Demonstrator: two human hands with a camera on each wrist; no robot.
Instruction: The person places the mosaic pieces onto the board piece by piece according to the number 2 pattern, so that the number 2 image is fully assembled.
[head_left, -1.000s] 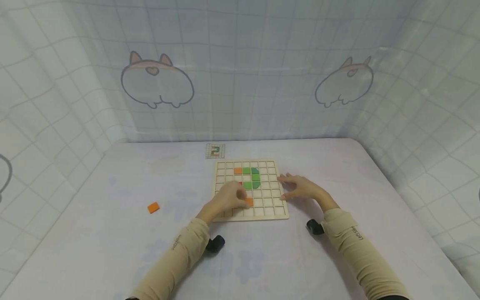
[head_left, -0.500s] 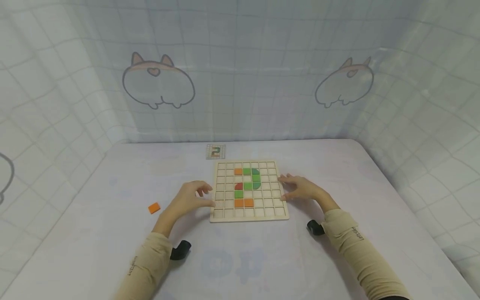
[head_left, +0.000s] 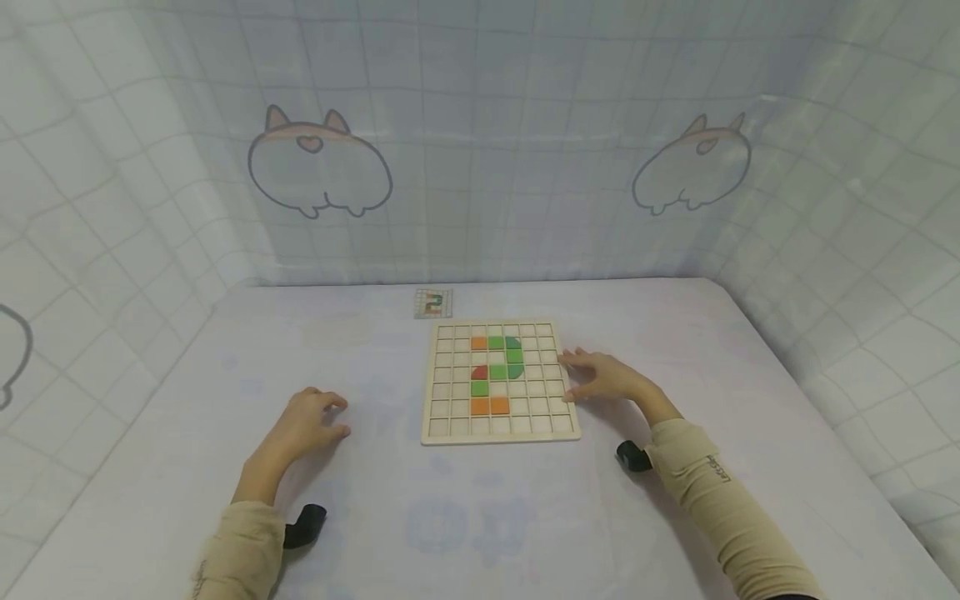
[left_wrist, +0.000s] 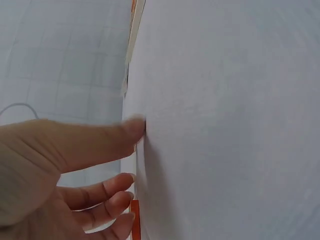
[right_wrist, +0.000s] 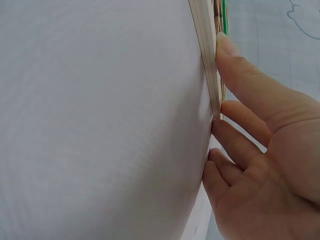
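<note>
A wooden grid board [head_left: 450, 427] lies flat on the table with orange, green and red tiles set in its squares. Two orange tiles [head_left: 490, 406] sit side by side in a lower row. To the left of the board, my left hand [head_left: 303, 423] hovers low with thumb and fingers apart. In the left wrist view, a loose orange tile [left_wrist: 135, 220] is right by its fingertips; the hand hides that tile in the head view. My right hand [head_left: 606, 377] rests at the board's right edge, thumb and fingertips touching the wooden side [right_wrist: 206, 55].
A small patterned card [head_left: 433, 303] lies behind the board, near the back edge of the table [head_left: 480, 517]. Dark wrist-camera mounts [head_left: 306, 527] hang beside both sleeves. Cloth walls [head_left: 495, 192] with a grid print close off the back and sides.
My left hand has gone from the lower orange tiles leftward off the board to where the loose orange tile lay. A second orange tile now shows beside the first. My right hand has stayed put.
</note>
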